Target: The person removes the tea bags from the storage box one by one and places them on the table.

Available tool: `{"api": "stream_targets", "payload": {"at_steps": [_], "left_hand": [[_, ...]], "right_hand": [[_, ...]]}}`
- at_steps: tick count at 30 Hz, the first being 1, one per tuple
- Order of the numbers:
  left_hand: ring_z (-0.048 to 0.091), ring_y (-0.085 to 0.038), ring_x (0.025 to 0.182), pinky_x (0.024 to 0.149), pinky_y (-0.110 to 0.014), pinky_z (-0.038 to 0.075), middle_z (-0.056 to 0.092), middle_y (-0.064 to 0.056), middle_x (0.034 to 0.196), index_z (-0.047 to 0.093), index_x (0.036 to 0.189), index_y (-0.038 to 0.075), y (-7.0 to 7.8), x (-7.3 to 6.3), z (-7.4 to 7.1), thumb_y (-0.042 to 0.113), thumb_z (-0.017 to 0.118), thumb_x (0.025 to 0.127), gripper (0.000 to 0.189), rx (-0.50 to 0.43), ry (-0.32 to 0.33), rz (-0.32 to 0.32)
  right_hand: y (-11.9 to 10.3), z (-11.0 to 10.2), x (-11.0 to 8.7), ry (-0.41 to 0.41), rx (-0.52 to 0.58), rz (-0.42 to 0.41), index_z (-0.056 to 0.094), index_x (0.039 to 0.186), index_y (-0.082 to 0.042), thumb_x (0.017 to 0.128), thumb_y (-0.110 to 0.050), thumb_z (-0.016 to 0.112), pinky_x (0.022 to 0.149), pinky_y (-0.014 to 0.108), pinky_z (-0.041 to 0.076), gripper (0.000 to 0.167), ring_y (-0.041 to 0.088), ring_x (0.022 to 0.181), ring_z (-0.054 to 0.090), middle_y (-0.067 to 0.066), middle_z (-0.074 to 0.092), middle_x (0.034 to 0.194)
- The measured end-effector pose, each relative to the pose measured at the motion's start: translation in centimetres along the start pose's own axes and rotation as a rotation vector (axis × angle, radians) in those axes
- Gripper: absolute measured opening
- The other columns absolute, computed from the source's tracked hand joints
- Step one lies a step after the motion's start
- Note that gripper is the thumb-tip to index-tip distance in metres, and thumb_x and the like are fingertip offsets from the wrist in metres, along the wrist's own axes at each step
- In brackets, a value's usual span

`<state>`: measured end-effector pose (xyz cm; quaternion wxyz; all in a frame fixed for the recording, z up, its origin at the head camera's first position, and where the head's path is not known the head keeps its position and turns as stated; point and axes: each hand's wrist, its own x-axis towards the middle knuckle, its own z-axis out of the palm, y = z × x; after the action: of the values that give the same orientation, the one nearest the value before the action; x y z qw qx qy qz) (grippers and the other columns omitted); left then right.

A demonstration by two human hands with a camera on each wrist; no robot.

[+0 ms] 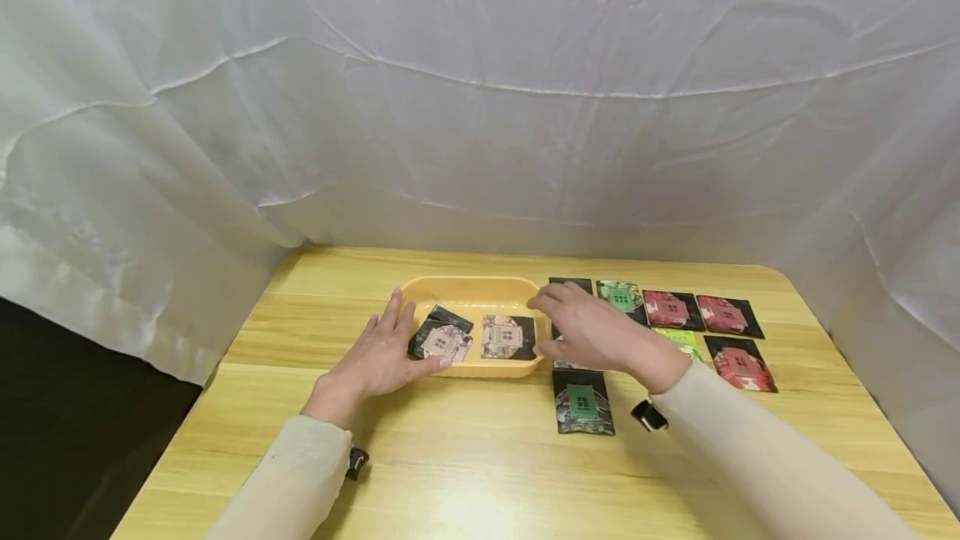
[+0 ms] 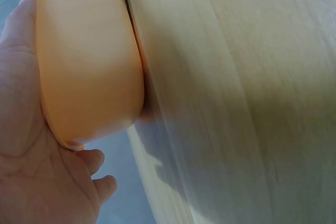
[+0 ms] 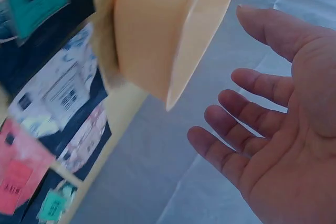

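A yellow-orange plastic tray [image 1: 480, 371] stands on the wooden table. My left hand [image 1: 375, 361] lies along the tray's left end, fingers extended beside it and thumb over the front rim. The left wrist view has the palm against the tray's rim [image 2: 52, 124]. At the other end, my right hand [image 1: 592, 327] hovers with relaxed, spread fingers by the right rim, holding nothing in the right wrist view. Inside the tray lie a black-and-cream packet [image 1: 507, 337] on the right and overlapping packets [image 1: 445, 342] on the left.
Right of the tray, flat packets lie in rows: a green-labelled one [image 1: 582, 402] nearest me, red ones [image 1: 726, 317] farther right, and a yellow-green one [image 1: 681, 342]. My right hand partly covers some. A pale cloth curtain [image 1: 480, 148] hangs behind the table.
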<state>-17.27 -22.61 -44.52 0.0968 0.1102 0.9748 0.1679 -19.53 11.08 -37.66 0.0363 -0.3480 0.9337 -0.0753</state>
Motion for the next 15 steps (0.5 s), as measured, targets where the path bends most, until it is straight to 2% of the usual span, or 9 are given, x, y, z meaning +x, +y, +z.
{"api": "stream_targets", "payload": {"at_steps": [4,9,12,15], "left_hand": [[0.008,-0.046,0.162,0.132,-0.058,0.011,-0.014,-0.019,0.176,0.007,0.169,0.002,-0.1,0.0,0.0,0.09,0.051,0.086,0.13,0.035,0.01,0.015],[-0.002,-0.037,0.164,0.134,-0.055,0.009,-0.009,-0.023,0.175,0.012,0.167,-0.004,-0.2,0.1,0.0,0.089,0.05,0.088,0.128,0.085,0.036,0.041],[-0.003,-0.036,0.164,0.134,-0.055,0.009,-0.008,-0.023,0.175,0.013,0.166,-0.005,-0.1,0.1,-0.1,0.088,0.05,0.089,0.126,0.1,0.037,0.045],[-0.005,-0.037,0.164,0.134,-0.055,0.008,-0.009,-0.022,0.175,0.013,0.166,-0.005,-0.1,0.0,-0.2,0.089,0.048,0.089,0.127,0.104,0.027,0.041]], "right_hand": [[-0.8,0.5,2.1,-0.045,0.017,0.0,0.055,0.151,-0.006,0.099,-0.042,0.073,0.122,0.057,0.041,0.067,0.039,0.145,0.049,0.017,0.053,0.156],[-1.5,1.9,4.6,-0.072,0.058,-0.023,0.055,0.149,-0.001,0.097,-0.037,0.077,0.122,0.053,0.042,0.068,0.039,0.145,0.049,0.021,0.053,0.154],[-1.9,2.9,5.6,-0.121,0.066,0.008,0.055,0.15,-0.001,0.095,-0.033,0.079,0.12,0.051,0.046,0.068,0.038,0.144,0.05,0.022,0.052,0.156],[-2.1,3.7,6.5,-0.188,0.029,0.048,0.056,0.149,-0.004,0.094,-0.033,0.08,0.115,0.05,0.051,0.067,0.037,0.138,0.055,0.021,0.053,0.155]]}}
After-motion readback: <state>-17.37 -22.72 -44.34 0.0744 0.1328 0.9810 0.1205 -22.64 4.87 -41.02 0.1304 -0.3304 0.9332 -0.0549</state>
